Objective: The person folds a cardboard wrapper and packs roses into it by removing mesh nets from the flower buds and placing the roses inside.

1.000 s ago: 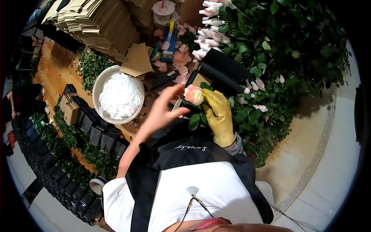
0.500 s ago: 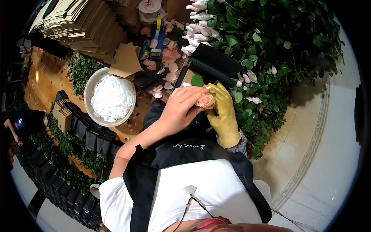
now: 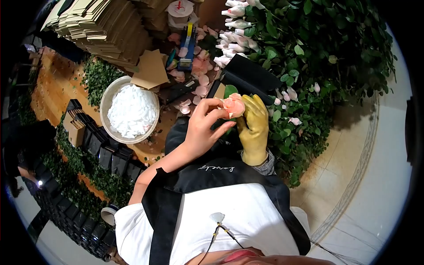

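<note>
A peach-pink rose (image 3: 233, 106) is between my two hands, its bloom facing up and fuller than before. My left hand (image 3: 204, 126) is bare, its curled fingers on the outer petals at the bloom's left side and its thumb just below. My right hand (image 3: 255, 132), in a yellow rubber glove, is closed around the rose below the bloom; the stem is mostly hidden. A green leaf (image 3: 230, 91) shows just above the bloom. Behind my hands lies a black box-like holder (image 3: 251, 79).
At left stands a round tub (image 3: 104, 110) of white sleeves. Cardboard stacks (image 3: 101, 31), a blue tape dispenser (image 3: 187, 48) and loose petals (image 3: 201, 66) lie at the back. Leafy rose bundles (image 3: 318, 57) with white-netted buds (image 3: 236, 24) fill the right. Another person's hand (image 3: 27, 174) shows far left.
My left hand's fingers have drawn back from over the bloom to its left side and curled. The rose looks more spread and sits slightly higher. The view has shifted a little.
</note>
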The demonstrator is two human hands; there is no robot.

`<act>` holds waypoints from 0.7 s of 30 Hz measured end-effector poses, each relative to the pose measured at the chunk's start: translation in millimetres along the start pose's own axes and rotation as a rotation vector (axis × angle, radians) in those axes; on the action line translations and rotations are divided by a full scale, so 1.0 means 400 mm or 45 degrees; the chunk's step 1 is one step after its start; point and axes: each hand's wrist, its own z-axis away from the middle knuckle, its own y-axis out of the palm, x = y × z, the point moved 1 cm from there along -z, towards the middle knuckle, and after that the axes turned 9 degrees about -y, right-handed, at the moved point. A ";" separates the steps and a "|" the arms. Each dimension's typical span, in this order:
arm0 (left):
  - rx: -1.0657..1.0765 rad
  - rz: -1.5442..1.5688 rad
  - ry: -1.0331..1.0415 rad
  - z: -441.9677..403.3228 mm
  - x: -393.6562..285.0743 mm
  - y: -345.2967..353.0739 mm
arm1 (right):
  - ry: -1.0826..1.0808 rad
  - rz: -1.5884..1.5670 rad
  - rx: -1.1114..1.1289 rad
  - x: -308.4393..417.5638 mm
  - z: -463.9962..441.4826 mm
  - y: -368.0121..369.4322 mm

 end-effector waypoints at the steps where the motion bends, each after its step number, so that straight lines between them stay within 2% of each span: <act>1: 0.003 0.003 0.003 0.003 0.002 0.003 | -0.002 -0.004 0.000 -0.001 -0.003 0.001; 4: -0.089 0.050 -0.109 0.010 0.010 0.009 | -0.044 0.039 0.036 -0.001 -0.006 0.003; 5: -0.132 -0.074 -0.086 0.006 0.006 0.000 | -0.047 0.062 0.034 0.000 -0.006 0.004; 9: -0.179 -0.074 -0.103 0.001 0.002 0.003 | -0.070 0.079 0.029 0.003 -0.009 0.009; 21: -0.117 -0.218 0.214 0.015 -0.002 0.020 | -0.109 0.188 -0.014 0.014 -0.005 0.024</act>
